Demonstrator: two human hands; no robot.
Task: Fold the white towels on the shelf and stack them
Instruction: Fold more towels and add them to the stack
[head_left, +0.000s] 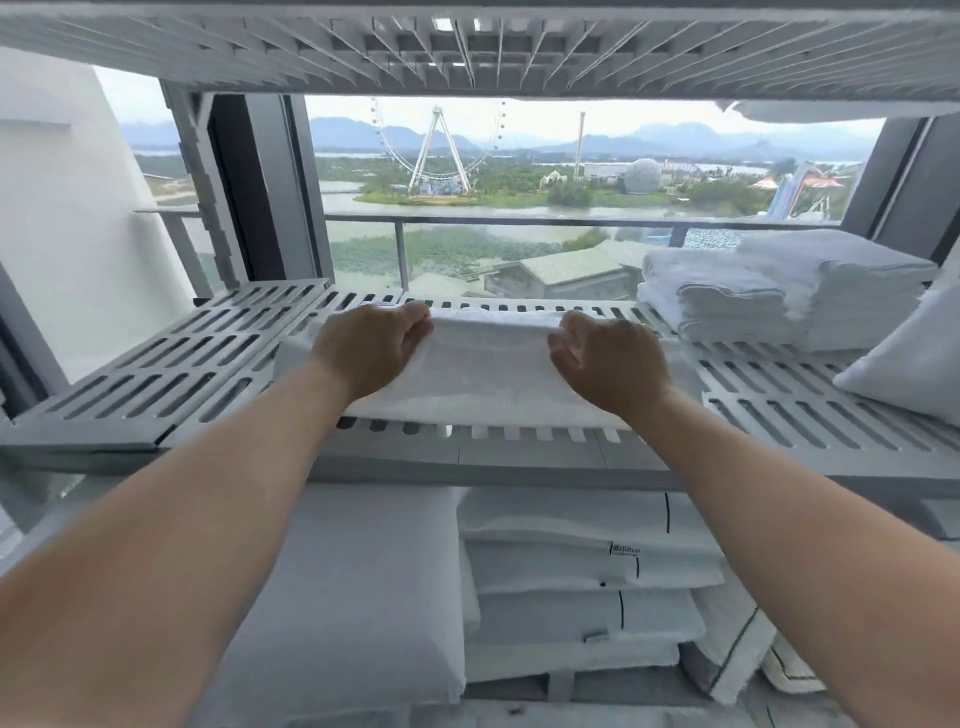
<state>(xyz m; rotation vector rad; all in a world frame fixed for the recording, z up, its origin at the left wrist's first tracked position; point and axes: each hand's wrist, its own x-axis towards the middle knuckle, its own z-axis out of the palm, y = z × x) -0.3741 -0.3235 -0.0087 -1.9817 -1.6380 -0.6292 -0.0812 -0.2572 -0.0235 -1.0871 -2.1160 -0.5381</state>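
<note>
One small dark printed mark sits on the edge of a folded white linen (587, 558) in the pile on the lower shelf; it looks like a brand name, but the letters are too blurred to read with certainty.

The slotted grey shelf (156, 374) carries 1 white towel (488, 374) lying flat at its middle, near the front edge. At the back right sits a stack of folded towels (769, 296), well apart from it. A white pillow (904, 358) rests at the far right edge, just beside the stack.
</note>
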